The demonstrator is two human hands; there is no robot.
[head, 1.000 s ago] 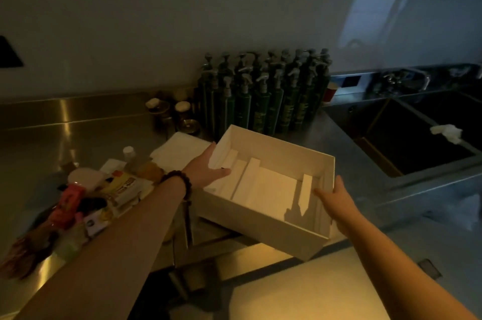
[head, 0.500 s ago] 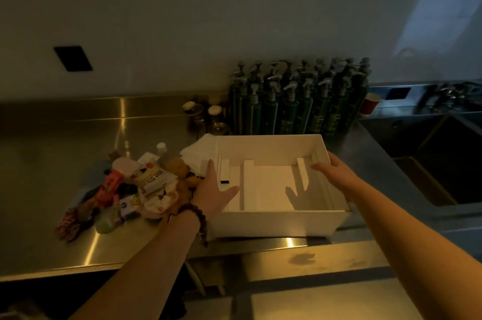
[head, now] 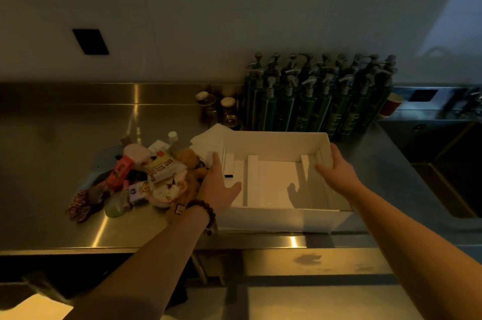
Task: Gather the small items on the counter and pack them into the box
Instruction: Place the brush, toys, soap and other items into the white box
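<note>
hands (head: 217, 186) (head: 336, 171), two, grip one white box (head: 273, 219).

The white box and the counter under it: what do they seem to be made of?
White box: probably matte cardboard or paperboard, judging by its thin flat walls, sharp folded corners and strip dividers inside. Counter: likely brushed stainless steel, as it shows streaked bright reflections and a metallic sheen that continues up the rear splash.

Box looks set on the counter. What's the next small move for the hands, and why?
Probably release the left hand and reach for the pile of small items just beside it. The white box sits flat on the counter, nothing packed in it, and the right hand at its right wall can steady it.
</note>
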